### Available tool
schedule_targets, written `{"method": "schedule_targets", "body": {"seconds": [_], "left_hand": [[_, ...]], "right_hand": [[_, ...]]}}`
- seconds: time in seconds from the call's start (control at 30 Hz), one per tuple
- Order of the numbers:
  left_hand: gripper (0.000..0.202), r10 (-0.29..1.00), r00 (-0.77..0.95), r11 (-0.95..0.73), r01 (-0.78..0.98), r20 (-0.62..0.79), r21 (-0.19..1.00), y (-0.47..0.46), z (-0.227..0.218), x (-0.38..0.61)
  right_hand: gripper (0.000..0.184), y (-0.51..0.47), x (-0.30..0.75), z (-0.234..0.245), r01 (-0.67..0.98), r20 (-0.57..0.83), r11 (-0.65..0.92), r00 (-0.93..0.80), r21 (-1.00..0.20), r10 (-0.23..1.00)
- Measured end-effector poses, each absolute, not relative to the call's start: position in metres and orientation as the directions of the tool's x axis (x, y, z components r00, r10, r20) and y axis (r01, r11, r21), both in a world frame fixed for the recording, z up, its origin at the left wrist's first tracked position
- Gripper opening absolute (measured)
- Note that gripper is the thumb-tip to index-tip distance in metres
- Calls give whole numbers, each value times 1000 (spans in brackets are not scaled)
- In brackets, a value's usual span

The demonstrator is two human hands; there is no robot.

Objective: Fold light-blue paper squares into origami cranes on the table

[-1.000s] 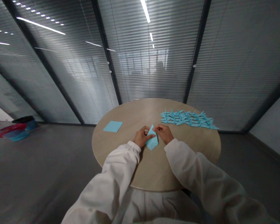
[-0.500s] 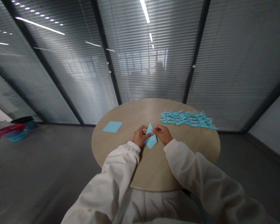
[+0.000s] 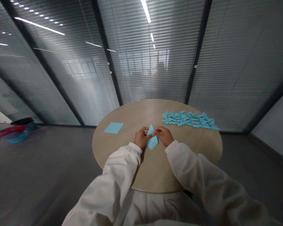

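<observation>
A light blue folded paper (image 3: 152, 143), shaped like a narrow kite with a pointed top, lies on the round wooden table (image 3: 159, 175) between my hands. My left hand (image 3: 141, 137) grips its left side, with the thumb laid across the front. From the right, my right hand (image 3: 164, 135) pinches the paper's right edge near the middle, close to the left thumb. Some of the fingertips are hidden behind the paper. Flat on the table to the left rests a light blue square of paper (image 3: 113, 127).
Several light blue folded paper cranes (image 3: 188, 119) stand in close rows at the table's back right. Glass panels with blinds (image 3: 153, 84) rise behind the table. On the floor at far left are a blue basket with a red rim (image 3: 13, 135) and a dark-topped bin (image 3: 29, 125).
My right fingers have shifted slightly left, closer to my left thumb at the paper's middle. The folded paper stays in both hands, and little else differs.
</observation>
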State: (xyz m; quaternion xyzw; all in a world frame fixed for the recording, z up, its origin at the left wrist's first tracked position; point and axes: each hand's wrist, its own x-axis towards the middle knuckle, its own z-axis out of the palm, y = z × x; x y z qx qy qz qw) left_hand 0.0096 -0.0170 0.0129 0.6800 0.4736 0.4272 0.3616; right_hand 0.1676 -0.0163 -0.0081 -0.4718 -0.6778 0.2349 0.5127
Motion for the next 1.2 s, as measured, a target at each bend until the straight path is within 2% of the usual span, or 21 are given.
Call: {"method": "schedule_targets", "body": {"seconds": [0.27,0.4,0.53,0.77,1.03,1.2], "left_hand": [[38,951,146,-307,388,271,869,-22,18,9],[38,950,135,-312,421,281,852,-21,18,9],[35,934,182,-357,482,307,800,-15,13,6],[39,935,187,-354,443,301,823,-14,12,5],[36,927,168,-374,423,334,825,-11,8,4],[34,925,144,-379,404,351,833,-10,7,4]], "right_hand": [[13,-14,171,-13,355,401,407,-93,-842,911],[8,-16,170,-9,461,490,465,-73,-756,868],[9,-23,169,-1,549,573,539,-129,-638,809],[9,-21,169,-5,509,465,447,-99,-736,880],[7,-23,168,0,572,499,456,-91,-682,862],[9,-24,168,0,528,472,447,-98,-722,876]]}}
